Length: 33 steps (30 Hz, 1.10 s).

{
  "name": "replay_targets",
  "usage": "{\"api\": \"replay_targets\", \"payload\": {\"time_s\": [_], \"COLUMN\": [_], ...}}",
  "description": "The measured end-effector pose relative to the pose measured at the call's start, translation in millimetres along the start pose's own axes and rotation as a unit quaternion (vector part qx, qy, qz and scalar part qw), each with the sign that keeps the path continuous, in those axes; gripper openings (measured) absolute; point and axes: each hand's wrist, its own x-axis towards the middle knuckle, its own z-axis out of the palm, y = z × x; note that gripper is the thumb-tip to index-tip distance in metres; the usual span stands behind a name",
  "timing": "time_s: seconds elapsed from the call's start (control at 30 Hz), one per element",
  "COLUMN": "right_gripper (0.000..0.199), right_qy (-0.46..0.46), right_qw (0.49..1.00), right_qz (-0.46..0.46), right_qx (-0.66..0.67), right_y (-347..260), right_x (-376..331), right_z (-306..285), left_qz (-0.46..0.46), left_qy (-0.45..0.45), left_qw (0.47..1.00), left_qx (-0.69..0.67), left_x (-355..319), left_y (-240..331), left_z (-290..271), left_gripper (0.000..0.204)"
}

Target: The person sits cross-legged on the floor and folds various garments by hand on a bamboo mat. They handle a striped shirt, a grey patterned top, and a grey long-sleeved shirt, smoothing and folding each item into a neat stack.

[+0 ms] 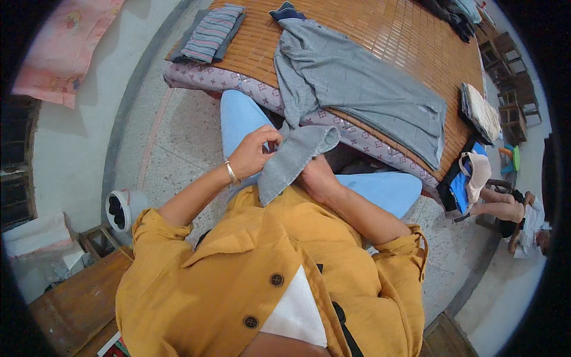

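Note:
A grey long garment (pixel 369 89) with a navy striped band at its far end lies across the bed's woven mat. One narrow part of it, like a sleeve (pixel 297 154), hangs over the bed edge toward my lap, its open end turned up. My left hand (pixel 256 152) pinches this sleeve along its left side, fingers bent closed. From the right, my right hand (pixel 319 178) grips the same sleeve low down, its fingertips hidden behind the cloth.
Folded striped clothing (pixel 213 33) lies at the bed's far left corner. Along the right edge are a folded pale cloth (pixel 480 112) and a beige bra (pixel 477 172) on blue clothing. A white bucket (pixel 122 208) stands left. Another person (pixel 505 211) is at far right.

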Motion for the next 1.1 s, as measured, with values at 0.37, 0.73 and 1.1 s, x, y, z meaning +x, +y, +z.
{"api": "replay_targets", "payload": {"time_s": [0.37, 0.73, 1.1], "right_gripper": [0.015, 0.048, 0.046], "right_qy": [-0.138, 0.178, 0.32], "right_qw": [0.557, 0.394, 0.541], "right_qz": [-0.258, -0.352, -0.196], "right_qx": [-0.777, -0.83, -0.753], "right_y": [-93.9, -214.8, -129.7], "right_x": [-25.5, 19.6, 34.0], "right_z": [-5.6, -166.3, -256.7], "left_qz": [0.111, 0.003, -0.069], "left_qy": [0.12, 0.162, 0.15], "left_qw": [0.969, 0.985, 0.986], "left_qx": [0.188, 0.065, 0.029], "left_x": [106.5, 215.6, 220.9], "left_y": [-72.5, -91.2, -113.1], "left_z": [-2.2, -28.8, -21.2], "left_gripper": [0.037, 0.017, 0.016]}}
